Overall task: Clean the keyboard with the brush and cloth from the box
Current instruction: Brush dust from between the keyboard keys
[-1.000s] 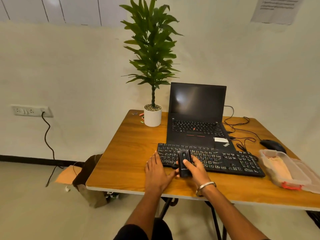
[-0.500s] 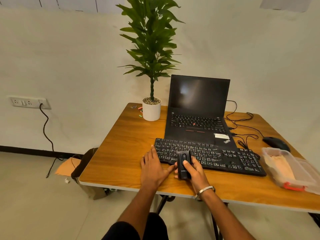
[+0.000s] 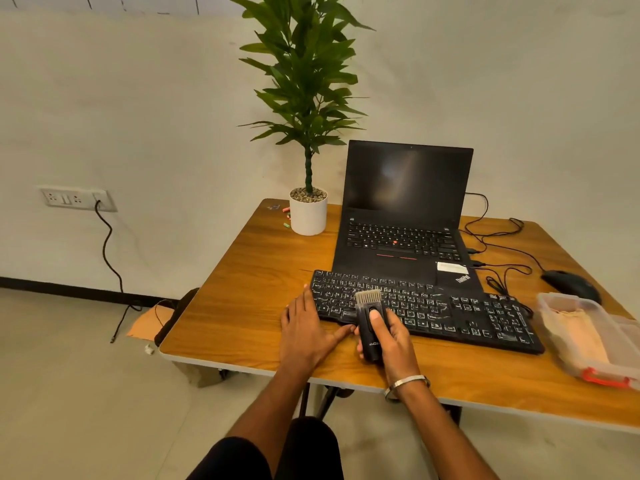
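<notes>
Right hand (image 3: 388, 336) grips brush (image 3: 370, 323), bristles on left keys of keyboard (image 3: 424, 308) near table's front edge; left hand (image 3: 306, 329) flat, fingers spread, bracing its left end. Sweep short strokes along rows, light pressure; cloth in box (image 3: 585, 336) at right edge

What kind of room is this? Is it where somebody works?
Probably an office or study corner. A wooden desk stands against a plain wall, with an open laptop, a separate keyboard and a mouse on it. A potted plant sits at the back.
</notes>
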